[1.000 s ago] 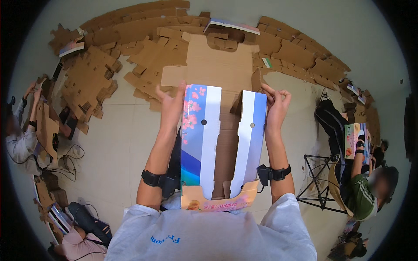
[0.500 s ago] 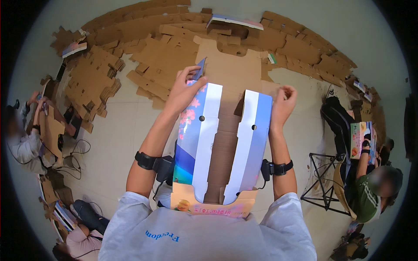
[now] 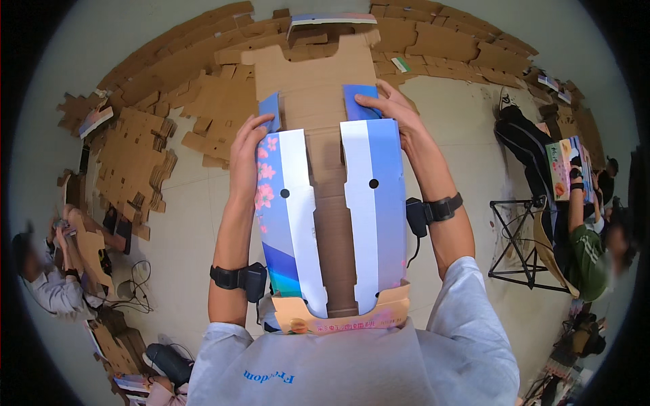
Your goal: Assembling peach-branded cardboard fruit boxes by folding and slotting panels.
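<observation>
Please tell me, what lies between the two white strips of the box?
The head view shows only the brown inside of the box between its left white strip and right white strip.

1. By its look, an indoor workroom, with plain pale grey walls [image 3: 575, 47] and a pale tiled floor [image 3: 467, 159]
2. Flat brown die-cut cardboard sheets [image 3: 132, 159] lie spread on that floor, with more along the far side
3. A partly folded blue-and-white printed cardboard carton [image 3: 389, 162] fills the foreground; a green-sleeved co-worker [image 3: 588, 264] handles another, multicoloured printed carton [image 3: 560, 169]
4. At the left, a grey-shirted co-worker [image 3: 57, 294] sits near loose black cables [image 3: 139, 287]
</observation>
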Action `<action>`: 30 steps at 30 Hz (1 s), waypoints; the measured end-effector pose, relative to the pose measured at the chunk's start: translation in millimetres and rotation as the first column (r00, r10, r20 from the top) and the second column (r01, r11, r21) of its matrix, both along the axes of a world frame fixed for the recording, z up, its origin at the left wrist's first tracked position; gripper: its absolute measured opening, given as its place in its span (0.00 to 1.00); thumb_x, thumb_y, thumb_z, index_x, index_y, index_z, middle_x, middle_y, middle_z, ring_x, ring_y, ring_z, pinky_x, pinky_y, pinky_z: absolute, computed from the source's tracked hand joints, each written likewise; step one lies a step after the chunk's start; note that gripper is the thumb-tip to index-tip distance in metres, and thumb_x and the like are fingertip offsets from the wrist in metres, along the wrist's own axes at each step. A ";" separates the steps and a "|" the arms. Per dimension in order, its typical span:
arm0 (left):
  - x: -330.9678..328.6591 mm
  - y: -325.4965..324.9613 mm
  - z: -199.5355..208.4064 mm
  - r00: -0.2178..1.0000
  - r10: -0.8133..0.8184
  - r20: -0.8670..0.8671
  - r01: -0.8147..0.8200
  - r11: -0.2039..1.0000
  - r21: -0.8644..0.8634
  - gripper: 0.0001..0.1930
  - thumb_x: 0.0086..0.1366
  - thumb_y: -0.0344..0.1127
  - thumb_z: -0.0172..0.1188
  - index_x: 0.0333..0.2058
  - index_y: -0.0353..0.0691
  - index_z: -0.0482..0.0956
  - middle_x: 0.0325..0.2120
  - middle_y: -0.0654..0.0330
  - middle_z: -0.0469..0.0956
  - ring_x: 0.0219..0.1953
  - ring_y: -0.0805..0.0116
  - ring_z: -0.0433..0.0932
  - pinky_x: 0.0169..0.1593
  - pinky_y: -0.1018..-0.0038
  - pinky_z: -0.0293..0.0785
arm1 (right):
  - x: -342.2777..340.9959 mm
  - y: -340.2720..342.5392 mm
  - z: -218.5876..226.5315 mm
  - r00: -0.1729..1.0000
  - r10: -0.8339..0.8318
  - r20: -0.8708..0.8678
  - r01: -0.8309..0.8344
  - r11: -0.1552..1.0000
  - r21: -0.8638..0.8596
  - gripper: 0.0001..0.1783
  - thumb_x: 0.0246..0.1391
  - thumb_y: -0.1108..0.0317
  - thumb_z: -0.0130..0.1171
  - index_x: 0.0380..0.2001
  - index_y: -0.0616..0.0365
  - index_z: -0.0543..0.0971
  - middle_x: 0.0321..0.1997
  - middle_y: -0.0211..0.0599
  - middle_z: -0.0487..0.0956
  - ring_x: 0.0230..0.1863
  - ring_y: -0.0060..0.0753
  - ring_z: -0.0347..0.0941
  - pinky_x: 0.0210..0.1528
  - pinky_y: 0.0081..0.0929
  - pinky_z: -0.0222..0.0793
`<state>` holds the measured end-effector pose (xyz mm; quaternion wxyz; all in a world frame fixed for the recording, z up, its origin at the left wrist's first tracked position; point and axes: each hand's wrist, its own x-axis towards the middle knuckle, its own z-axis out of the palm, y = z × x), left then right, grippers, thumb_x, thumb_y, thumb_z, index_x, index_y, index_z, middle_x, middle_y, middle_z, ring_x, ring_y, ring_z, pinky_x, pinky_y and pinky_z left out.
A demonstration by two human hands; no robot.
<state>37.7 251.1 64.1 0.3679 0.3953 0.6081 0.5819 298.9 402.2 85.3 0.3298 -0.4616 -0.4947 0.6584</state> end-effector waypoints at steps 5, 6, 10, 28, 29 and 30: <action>-4.8 -8.6 -1.0 0.986 0.044 0.160 -0.046 0.999 0.013 0.19 0.72 0.40 0.58 0.56 0.37 0.73 0.48 0.60 0.77 0.53 0.74 0.74 0.55 0.77 0.71 | 23.9 -15.7 19.7 0.974 0.168 -0.149 -0.150 0.981 0.125 0.31 0.59 0.70 0.68 0.63 0.65 0.70 0.56 0.43 0.83 0.56 0.27 0.79 0.48 0.24 0.77; -0.8 -10.7 6.4 0.985 0.047 0.164 -0.050 0.999 0.012 0.19 0.72 0.40 0.58 0.56 0.37 0.73 0.48 0.60 0.77 0.53 0.74 0.74 0.55 0.77 0.71 | 25.2 -18.9 21.8 0.987 0.094 -0.127 -0.075 0.987 0.143 0.24 0.61 0.67 0.65 0.58 0.64 0.73 0.55 0.43 0.83 0.54 0.26 0.79 0.51 0.24 0.75; 5.7 -15.5 3.3 0.950 0.128 0.285 -0.176 0.972 0.152 0.33 0.72 0.38 0.62 0.70 0.37 0.58 0.49 0.57 0.78 0.55 0.72 0.75 0.56 0.74 0.73 | 58.8 9.1 -24.7 0.563 0.315 -0.764 -0.259 0.945 0.199 0.16 0.70 0.56 0.54 0.44 0.59 0.80 0.53 0.44 0.84 0.51 0.26 0.79 0.59 0.26 0.69; 15.4 -46.1 34.2 0.978 -0.098 -0.186 0.115 0.990 0.084 0.22 0.68 0.32 0.57 0.59 0.37 0.80 0.66 0.52 0.69 0.71 0.57 0.64 0.73 0.67 0.56 | 25.7 -82.5 2.8 0.994 -0.090 0.057 0.057 0.903 0.425 0.14 0.63 0.76 0.44 0.40 0.62 0.81 0.73 0.57 0.69 0.71 0.43 0.68 0.67 0.30 0.66; 17.7 -46.1 33.5 0.978 -0.102 -0.183 0.118 0.990 0.076 0.22 0.68 0.32 0.57 0.59 0.37 0.80 0.66 0.52 0.69 0.71 0.57 0.64 0.73 0.67 0.56 | 21.8 -84.2 4.5 0.994 -0.092 0.061 0.059 0.907 0.418 0.14 0.63 0.76 0.44 0.40 0.62 0.81 0.73 0.57 0.69 0.71 0.43 0.68 0.67 0.30 0.66; 18.9 -44.5 32.9 0.997 -0.047 -0.066 0.052 0.995 0.082 0.21 0.69 0.32 0.55 0.59 0.37 0.80 0.66 0.52 0.69 0.71 0.57 0.64 0.73 0.67 0.56 | 18.0 -86.1 9.2 0.989 -0.146 0.021 0.130 0.927 0.352 0.14 0.62 0.75 0.43 0.39 0.63 0.81 0.73 0.57 0.70 0.71 0.44 0.69 0.68 0.31 0.64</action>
